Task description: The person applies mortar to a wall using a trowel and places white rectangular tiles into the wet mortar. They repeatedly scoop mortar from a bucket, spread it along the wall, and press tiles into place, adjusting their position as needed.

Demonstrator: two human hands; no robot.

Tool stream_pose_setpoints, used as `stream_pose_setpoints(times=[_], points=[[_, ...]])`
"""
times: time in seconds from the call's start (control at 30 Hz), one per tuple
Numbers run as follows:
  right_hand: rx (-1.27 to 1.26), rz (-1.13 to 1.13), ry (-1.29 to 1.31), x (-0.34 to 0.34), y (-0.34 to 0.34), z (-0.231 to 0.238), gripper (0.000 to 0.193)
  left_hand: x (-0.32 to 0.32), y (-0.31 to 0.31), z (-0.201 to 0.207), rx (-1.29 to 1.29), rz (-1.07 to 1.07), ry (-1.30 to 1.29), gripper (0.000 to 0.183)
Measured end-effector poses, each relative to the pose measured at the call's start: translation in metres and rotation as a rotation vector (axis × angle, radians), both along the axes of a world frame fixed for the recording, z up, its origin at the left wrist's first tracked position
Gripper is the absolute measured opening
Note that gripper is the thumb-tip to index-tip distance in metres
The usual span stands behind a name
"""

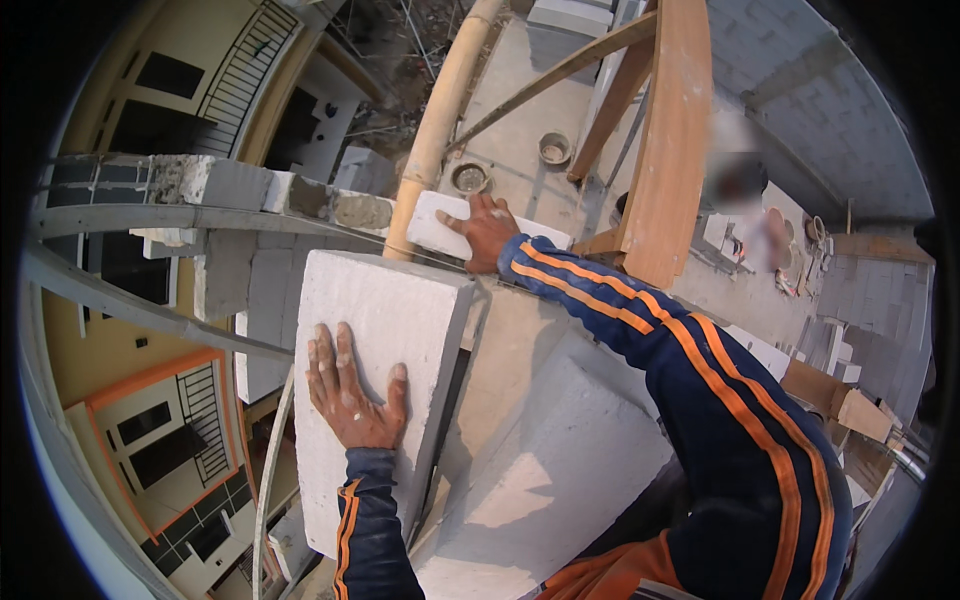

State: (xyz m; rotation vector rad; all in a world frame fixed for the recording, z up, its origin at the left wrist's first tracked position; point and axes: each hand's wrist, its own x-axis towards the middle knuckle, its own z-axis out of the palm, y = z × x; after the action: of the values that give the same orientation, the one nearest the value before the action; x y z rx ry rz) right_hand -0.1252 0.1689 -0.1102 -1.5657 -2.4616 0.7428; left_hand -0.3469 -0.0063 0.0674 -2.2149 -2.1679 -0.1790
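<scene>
My left hand (360,395) lies flat with fingers spread on the broad face of a large white lightweight concrete block (345,295). That block stands at the left edge of the ledge. Farther off, my right hand (487,232) rests on a smaller white block (540,230), thumb stretched to the left and fingertips at its far edge. Whether those fingertips curl over the edge is hard to see. Another large pale block (560,470) lies close to me, below my right forearm, partly in shadow.
A bamboo pole (445,120) rises beyond the blocks. Two round buckets (554,149) stand on the floor past my right hand, near a wooden plank frame (665,150). To the left runs a partly built block wall (230,185), with houses below. A blurred person (735,175) is at right.
</scene>
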Motion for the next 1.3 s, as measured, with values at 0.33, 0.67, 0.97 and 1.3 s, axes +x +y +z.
stream_pose_setpoints(times=[0.33, 0.67, 0.97, 1.3], points=[[-0.006, 0.042, 0.003, -0.012, 0.004, -0.007, 0.101, -0.001, 0.002, -0.001, 0.008, -0.016, -0.012, 0.077], [0.053, -0.008, -0.017, -0.012, -0.001, -0.007, 0.095, -0.003, 0.001, -0.005, 0.013, -0.017, -0.015, 0.077], [0.067, -0.004, -0.026, -0.012, -0.005, -0.006, 0.099, -0.005, -0.001, -0.007, 0.017, -0.002, 0.003, 0.075], [-0.33, 0.038, -0.059, -0.003, 0.011, 0.005, 0.087, -0.006, -0.001, -0.005, 0.02, -0.004, -0.009, 0.078]])
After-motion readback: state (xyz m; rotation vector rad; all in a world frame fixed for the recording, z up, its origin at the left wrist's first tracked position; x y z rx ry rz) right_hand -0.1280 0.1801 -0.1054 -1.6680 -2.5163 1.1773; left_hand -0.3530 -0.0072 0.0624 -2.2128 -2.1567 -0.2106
